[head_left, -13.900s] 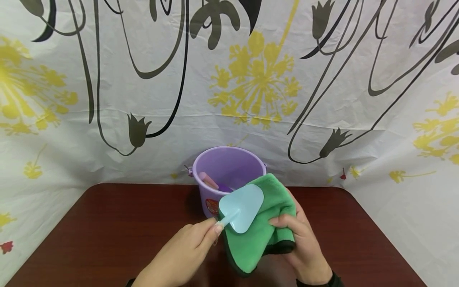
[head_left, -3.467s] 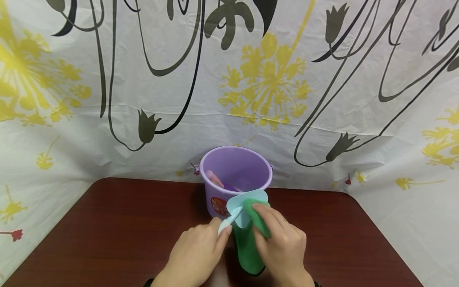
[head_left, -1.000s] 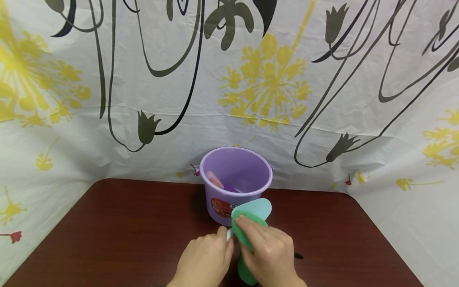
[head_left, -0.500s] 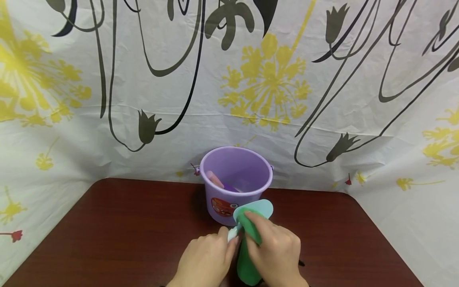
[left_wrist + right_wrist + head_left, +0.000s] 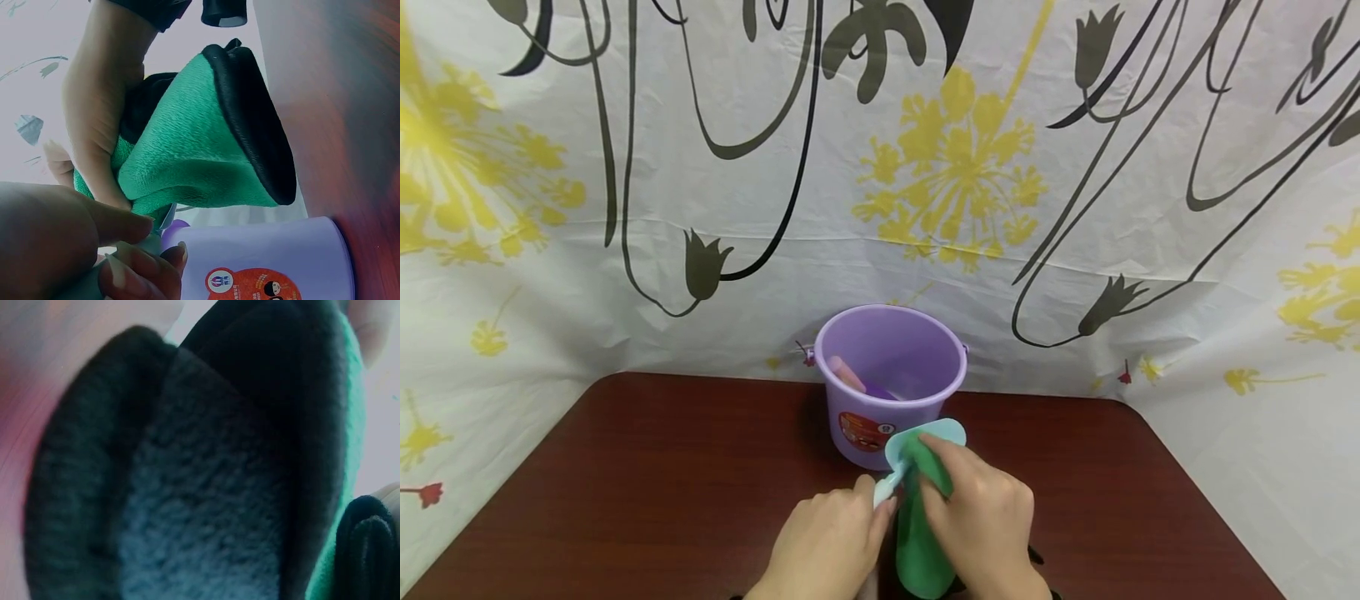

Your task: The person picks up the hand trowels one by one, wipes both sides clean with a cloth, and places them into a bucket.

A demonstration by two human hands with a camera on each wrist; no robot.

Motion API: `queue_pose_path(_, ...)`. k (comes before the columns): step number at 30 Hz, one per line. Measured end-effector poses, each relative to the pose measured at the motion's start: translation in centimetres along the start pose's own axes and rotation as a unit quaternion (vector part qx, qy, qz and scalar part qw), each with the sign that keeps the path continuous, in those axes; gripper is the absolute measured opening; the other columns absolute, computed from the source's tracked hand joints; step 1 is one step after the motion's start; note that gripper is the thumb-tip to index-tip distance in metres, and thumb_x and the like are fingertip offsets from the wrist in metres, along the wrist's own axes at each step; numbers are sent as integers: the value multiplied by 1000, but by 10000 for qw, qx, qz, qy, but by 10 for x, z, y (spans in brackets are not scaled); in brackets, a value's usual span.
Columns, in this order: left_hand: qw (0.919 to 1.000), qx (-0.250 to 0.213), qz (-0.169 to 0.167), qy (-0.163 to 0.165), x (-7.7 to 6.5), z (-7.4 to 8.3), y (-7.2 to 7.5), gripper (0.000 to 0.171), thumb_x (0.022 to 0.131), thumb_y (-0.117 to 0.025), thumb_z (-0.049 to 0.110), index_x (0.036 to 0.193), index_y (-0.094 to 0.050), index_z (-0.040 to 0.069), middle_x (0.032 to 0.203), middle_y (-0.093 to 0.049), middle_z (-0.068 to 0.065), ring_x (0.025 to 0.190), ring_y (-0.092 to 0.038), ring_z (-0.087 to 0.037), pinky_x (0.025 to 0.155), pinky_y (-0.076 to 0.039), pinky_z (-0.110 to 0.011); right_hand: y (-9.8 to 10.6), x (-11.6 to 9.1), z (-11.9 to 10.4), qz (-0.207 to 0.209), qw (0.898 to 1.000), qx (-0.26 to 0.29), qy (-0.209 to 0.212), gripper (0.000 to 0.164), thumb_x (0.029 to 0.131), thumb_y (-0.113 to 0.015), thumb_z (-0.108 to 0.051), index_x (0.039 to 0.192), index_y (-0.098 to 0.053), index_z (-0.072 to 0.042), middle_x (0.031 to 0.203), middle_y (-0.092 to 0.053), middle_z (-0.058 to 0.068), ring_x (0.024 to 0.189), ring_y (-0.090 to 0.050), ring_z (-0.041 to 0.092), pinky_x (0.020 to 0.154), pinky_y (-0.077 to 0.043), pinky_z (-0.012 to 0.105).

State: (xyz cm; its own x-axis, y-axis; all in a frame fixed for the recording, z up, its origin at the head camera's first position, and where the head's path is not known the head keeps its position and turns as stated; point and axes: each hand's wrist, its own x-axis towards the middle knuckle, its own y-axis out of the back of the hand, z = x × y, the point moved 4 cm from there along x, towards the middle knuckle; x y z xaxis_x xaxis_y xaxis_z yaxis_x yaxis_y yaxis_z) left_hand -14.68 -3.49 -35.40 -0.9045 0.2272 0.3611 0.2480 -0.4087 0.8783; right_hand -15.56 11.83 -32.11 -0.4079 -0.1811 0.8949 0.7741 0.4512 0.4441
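A light blue toy shovel [image 5: 947, 428] is held by its handle in my left hand [image 5: 826, 540], its blade tilted up in front of the bucket. My right hand [image 5: 987, 510] grips a green cloth [image 5: 919, 546] with black edging and presses a folded part onto the blade where it joins the handle. The rest of the cloth hangs below the hand. In the left wrist view the green cloth [image 5: 187, 137] droops from the right hand beside my left fingers. The right wrist view is filled by the cloth's dark grey face [image 5: 206, 494].
Just behind the hands, a purple bucket [image 5: 917, 412] with a red label stands on the dark wooden table [image 5: 700, 467]. Inside it lie a pink object [image 5: 846, 373] and a purple one [image 5: 878, 391]. A flower-patterned white sheet [image 5: 775, 333] hangs behind the table.
Earliest, the cloth lay spread in the right hand beneath the shovel; now it is folded over the blade from above. Over the last second the right hand shifts slightly right, uncovering more handle.
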Motion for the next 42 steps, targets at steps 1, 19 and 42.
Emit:
queue_pose_path(1,10000,-20,-62,22,0,0,0,32,96,-66,39,81,-56,13,57,-55,1,48,-56,-22,44,-36,-36,0,0,1,-4,10000,-26,-30,39,61,-79,-6,97,-79,-19,83,-78,-5,48,-64,11,40,-40,25)
queue_pose_path(19,9982,-182,-549,183,1,0,-5,31,96,-66,40,82,-58,13,59,-53,2,49,-53,-20,45,-36,-36,2,5,16,-432,9979,-92,-482,36,66,-88,-9,99,-79,-19,87,-79,-2,62,-72,14,45,-47,30)
queue_pose_path(42,9996,166,-181,-113,-2,-2,-7,25,92,-68,30,77,-55,14,56,-55,2,46,-56,-20,43,-38,-36,-7,-7,-16,-257,9934,715,857,33,67,-75,-13,100,-75,-19,86,-76,-9,51,-60,7,48,-44,20)
